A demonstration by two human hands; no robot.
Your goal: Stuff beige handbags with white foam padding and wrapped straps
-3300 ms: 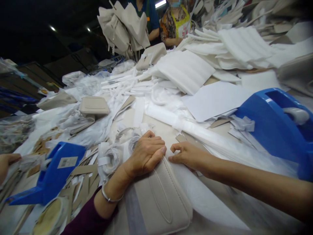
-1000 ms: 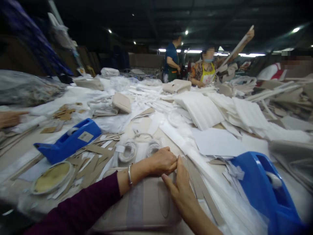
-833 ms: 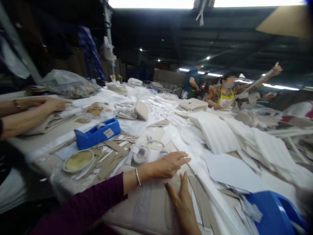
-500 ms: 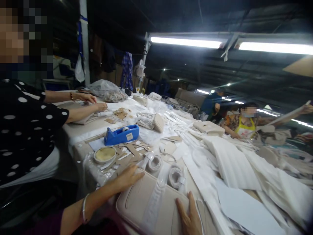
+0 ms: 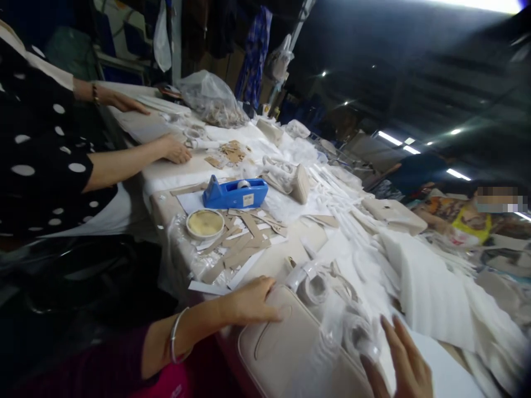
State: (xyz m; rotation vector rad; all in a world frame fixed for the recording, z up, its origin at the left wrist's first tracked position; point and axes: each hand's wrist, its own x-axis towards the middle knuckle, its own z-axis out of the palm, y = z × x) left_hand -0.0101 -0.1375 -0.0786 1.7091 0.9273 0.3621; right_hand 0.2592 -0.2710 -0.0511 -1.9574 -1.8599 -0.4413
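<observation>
A beige handbag (image 5: pixel 298 354) lies flat at the table's near edge, with a clear wrap band across it. My left hand (image 5: pixel 249 301) rests on the bag's near corner, fingers flat and stretched out. My right hand (image 5: pixel 404 362) hovers at the bag's far end with its fingers spread, holding nothing. White wrapped strap coils (image 5: pixel 313 282) lie just beyond the bag.
A blue tape dispenser (image 5: pixel 234 193), a round tin (image 5: pixel 204 224) and cardboard strips (image 5: pixel 244 237) sit to the left. White foam sheets (image 5: pixel 427 282) pile up on the right. A co-worker in a polka-dot top (image 5: pixel 41 149) stands at left, hand (image 5: pixel 176 149) on the table. Another person (image 5: pixel 468 218) works far right.
The view has swung left and tilted. My hands left the pinch at the bag's top edge and spread apart: left to the near corner, right lifted off with fingers spread.
</observation>
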